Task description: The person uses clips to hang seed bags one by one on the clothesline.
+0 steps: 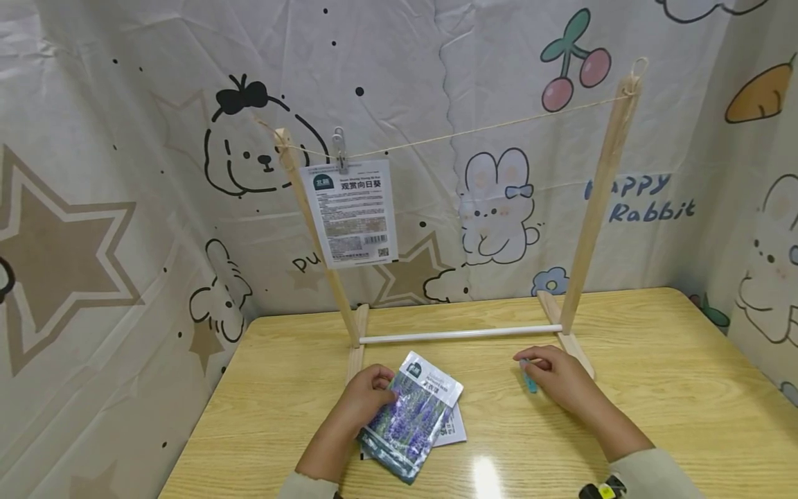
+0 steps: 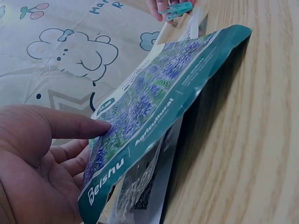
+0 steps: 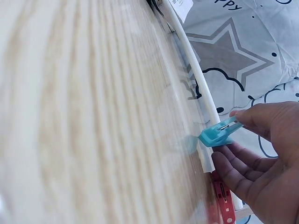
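Note:
My left hand (image 1: 369,396) pinches the left edge of a seed packet (image 1: 414,419) printed with purple flowers, thumb on its front. The packet is tilted, its lower edge lifted off the table in the left wrist view. Under it lies another packet (image 1: 454,428), mostly hidden, with a white printed back. Off to the right, my right hand (image 1: 557,374) holds a teal clothespin (image 3: 219,134) by its handle end, between thumb and fingers, low over the table. A red clothespin (image 3: 223,198) is just below that hand in the right wrist view.
Behind the hands stands a wooden frame with a left post (image 1: 339,294), a right post (image 1: 596,201) and a white crossbar (image 1: 461,335). A string (image 1: 499,127) runs between the post tops. From its left part a white seed packet (image 1: 352,215) hangs by a clip (image 1: 341,154).

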A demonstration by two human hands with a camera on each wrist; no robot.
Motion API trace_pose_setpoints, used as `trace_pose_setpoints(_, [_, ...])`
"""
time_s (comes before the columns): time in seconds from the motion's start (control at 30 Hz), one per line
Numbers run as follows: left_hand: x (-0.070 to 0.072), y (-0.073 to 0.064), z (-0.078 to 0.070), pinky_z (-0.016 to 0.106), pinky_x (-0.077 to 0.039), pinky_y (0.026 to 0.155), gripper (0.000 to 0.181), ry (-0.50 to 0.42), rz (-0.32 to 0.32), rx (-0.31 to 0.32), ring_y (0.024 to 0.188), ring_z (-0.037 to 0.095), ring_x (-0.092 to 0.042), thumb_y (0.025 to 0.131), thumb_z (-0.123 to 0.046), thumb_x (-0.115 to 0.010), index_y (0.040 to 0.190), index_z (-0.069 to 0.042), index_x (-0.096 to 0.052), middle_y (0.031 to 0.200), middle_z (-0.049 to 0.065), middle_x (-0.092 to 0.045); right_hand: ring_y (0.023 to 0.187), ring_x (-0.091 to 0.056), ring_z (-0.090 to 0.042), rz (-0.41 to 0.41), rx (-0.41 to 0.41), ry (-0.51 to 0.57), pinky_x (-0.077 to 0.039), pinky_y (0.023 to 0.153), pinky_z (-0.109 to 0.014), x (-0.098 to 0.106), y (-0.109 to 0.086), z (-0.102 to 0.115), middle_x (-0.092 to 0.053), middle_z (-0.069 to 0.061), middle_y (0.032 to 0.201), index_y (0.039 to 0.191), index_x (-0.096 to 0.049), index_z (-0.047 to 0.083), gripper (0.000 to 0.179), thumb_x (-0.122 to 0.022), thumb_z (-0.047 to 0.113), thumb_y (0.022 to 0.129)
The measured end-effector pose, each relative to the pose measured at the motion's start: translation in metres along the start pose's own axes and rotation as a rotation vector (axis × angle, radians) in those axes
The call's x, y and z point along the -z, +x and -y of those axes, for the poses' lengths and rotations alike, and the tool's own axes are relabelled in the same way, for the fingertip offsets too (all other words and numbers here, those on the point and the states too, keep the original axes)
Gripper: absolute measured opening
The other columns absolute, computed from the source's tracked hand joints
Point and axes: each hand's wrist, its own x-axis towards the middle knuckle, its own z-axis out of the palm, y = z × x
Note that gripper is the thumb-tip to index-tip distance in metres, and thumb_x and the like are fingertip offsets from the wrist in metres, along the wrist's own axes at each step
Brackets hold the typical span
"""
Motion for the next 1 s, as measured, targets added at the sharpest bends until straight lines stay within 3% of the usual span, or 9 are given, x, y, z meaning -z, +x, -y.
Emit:
trace_pose_setpoints(0.3, [0.002,0.000,-0.002,0.032,-0.045,0.073,0.026,-0.067,-0.002,0.019,0.087,0.020,-0.051,0.089,-0.002,-0.068,0.114,0.000,-0.058,0.094,0.005,-0.056,0.115,-0.065,-0.032,-0.006,-0.003,0.017,-0.054,0.091,-0.050,0.000,-0.001,0.000,-0.064,-0.015,0.131,0.122,-0.071,0.020,0.025,-0.060,0.030,0.102])
trace_pose_setpoints(0.63, [0.002,-0.001,-0.004,0.031,-0.048,0.063,0.026,-0.164,0.011,0.010,0.068,0.015,-0.055,0.092,-0.003,-0.066,0.117,0.001,-0.057,0.083,0.000,-0.057,0.111,-0.065,-0.028,-0.007,0.003,0.026,-0.055,0.089,-0.046,0.001,-0.001,0.001,-0.065,-0.012,0.128,0.121,-0.072,0.020,0.025,-0.060,0.031,0.102])
trace_pose_setpoints(1.0, [0.003,-0.003,-0.013,0.031,-0.043,0.071,0.026,-0.175,-0.044,0.003,0.078,0.017,-0.050,0.091,-0.004,-0.069,0.114,0.000,-0.058,0.085,-0.001,-0.054,0.106,-0.065,-0.023,-0.016,0.027,0.029,-0.053,0.083,-0.036,0.001,0.001,-0.001,-0.064,-0.011,0.127,0.120,-0.072,0.019,0.024,-0.060,0.030,0.102])
